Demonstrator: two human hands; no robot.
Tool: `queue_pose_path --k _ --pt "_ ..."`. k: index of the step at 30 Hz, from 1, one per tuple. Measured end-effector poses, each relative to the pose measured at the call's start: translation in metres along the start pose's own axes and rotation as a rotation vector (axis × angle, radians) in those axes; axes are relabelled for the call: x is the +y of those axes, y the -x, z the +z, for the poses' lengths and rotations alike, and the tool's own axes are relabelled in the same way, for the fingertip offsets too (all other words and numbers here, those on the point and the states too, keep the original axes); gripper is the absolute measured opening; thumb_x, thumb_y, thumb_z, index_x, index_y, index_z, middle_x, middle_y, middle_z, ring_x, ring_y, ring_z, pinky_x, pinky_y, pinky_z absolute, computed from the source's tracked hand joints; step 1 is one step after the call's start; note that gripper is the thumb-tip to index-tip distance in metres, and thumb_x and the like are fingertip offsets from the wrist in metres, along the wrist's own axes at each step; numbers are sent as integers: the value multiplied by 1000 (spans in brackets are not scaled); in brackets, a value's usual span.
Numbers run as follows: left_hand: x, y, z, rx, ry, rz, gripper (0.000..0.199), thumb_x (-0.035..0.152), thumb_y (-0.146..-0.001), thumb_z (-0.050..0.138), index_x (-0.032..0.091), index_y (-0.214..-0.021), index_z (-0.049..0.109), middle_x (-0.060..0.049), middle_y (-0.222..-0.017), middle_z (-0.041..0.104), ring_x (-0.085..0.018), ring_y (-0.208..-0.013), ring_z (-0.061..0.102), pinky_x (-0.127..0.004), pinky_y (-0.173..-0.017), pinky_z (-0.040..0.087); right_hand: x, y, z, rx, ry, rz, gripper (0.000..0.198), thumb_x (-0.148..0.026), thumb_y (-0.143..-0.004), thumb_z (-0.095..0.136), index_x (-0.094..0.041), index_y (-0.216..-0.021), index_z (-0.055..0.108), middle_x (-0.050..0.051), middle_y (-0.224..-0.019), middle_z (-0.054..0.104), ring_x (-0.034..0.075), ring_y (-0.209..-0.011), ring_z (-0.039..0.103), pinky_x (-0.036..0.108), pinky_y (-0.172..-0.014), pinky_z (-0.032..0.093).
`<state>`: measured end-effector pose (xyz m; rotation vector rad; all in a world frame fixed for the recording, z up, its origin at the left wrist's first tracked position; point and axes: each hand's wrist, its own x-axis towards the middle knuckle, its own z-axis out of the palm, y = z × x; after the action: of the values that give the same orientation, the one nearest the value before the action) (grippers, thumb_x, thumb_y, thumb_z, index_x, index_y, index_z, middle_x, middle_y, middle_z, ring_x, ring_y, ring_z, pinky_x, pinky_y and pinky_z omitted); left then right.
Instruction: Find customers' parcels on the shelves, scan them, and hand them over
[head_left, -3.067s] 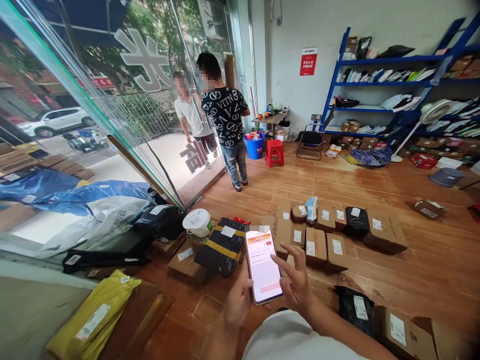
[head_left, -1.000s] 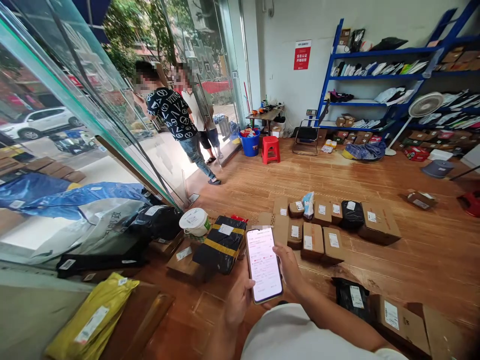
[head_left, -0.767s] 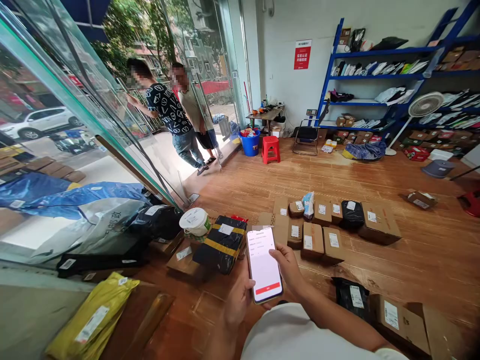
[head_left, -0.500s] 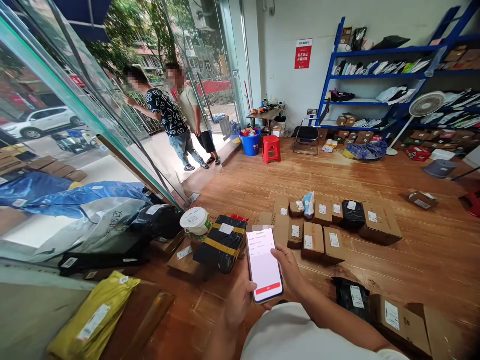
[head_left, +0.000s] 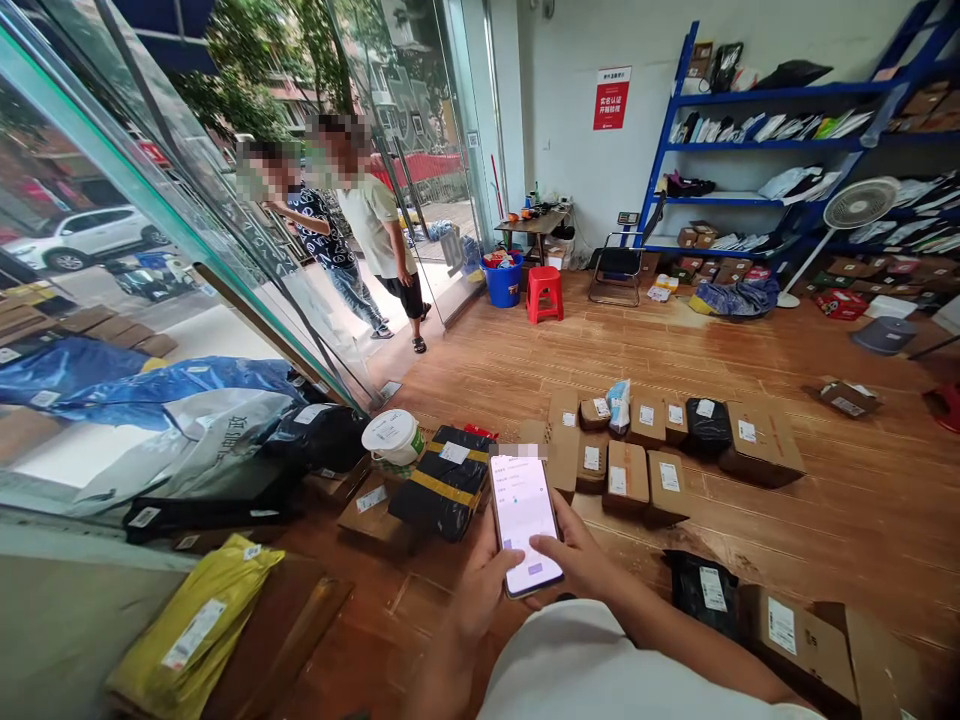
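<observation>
While the left hand and right hand both grip a slim rectangular smartphone with a lit screen near six o'clock in view, a black, yellow-taped, boxy parcel lies at its ten o'clock, brown cardboard boxes at two.

Red plastic stool beside a blue bucket, black chair, white pedestal fan near blue shelves, red-and-white wall poster, pale-shirted person next to a person in patterned black
</observation>
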<state>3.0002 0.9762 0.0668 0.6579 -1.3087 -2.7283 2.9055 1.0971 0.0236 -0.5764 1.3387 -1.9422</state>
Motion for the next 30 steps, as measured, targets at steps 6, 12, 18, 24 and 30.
queue_pose_path --k 6,12,18,24,30 --pt "0 -4 -5 -56 -82 -23 89 17 -78 61 30 -153 14 -14 -132 57 -29 -94 65 -31 -62 56 -2 0 -3 -39 -22 18 57 -17 -74 60 -28 -129 49 3 -112 64 22 -92 60 34 -75 51" --pt "-3 -6 -8 -53 -112 -28 91 21 -80 59 34 -153 5 -14 -128 59 -29 -84 66 -28 -51 53 -4 -2 -4 -55 -65 28 62 -15 -70 56 -28 -131 48 4 -116 64 23 -96 60 34 -76 51" --pt "-3 -8 -7 -84 35 11 83 30 -86 55 31 -153 6 -12 -121 64 -28 -86 66 -41 -74 54 -3 -5 -3 -37 -78 27 60 -15 -68 56 -28 -127 51 3 -114 64 24 -96 59 33 -75 50" --pt "-3 -13 -3 -36 88 55 81 26 -87 54 31 -153 9 -9 -122 65 -27 -101 63 -39 -84 52 -1 -6 -5 -34 -118 47 50 -21 -74 53 -24 -124 53 5 -108 65 24 -93 59 35 -76 50" --pt "-4 -11 -7 -126 94 42 81 27 -85 55 35 -152 10 -10 -138 53 -32 -106 61 -43 -83 53 2 -9 -9 -27 -136 41 44 -25 -81 49 -24 -125 54 5 -110 65 24 -98 59 37 -83 49"
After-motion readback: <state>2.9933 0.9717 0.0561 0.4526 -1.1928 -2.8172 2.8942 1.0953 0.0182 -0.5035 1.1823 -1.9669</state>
